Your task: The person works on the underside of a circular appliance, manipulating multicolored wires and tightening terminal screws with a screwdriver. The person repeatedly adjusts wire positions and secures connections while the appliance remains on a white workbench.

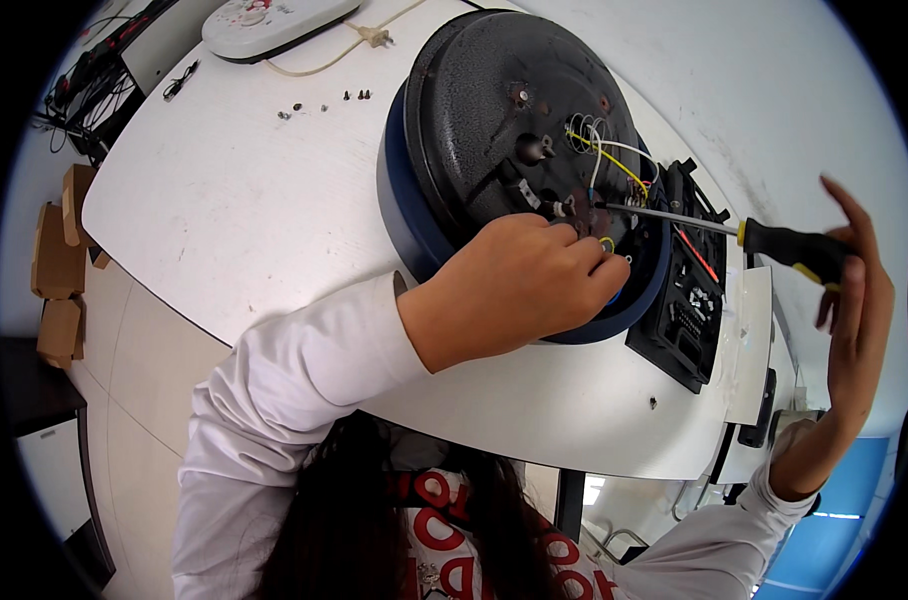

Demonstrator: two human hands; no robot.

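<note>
A dark metal appliance body [474, 110], round and domed, tilts up out of a dark blue round housing [399, 215]. From its underside run a coil spring, white wires and a yellow wire [614, 160]. My left hand [519, 285] is closed at the lower edge of this underside, fingertips pinched together by a yellow-green wire. What they hold is hidden. My right hand [856, 285] grips the black and yellow handle of a screwdriver [789, 250], with one finger stretched upward. The screwdriver's shaft reaches left to the underside, its tip beside the wire ends.
An open black tool case [689, 335] with bits and a red tool lies right of the housing. Several small screws [354, 96] lie on the white table [244, 200], another at front right. A white lid [274, 25] and a plug [376, 37] are at the back. Cardboard boxes [59, 250] stand left.
</note>
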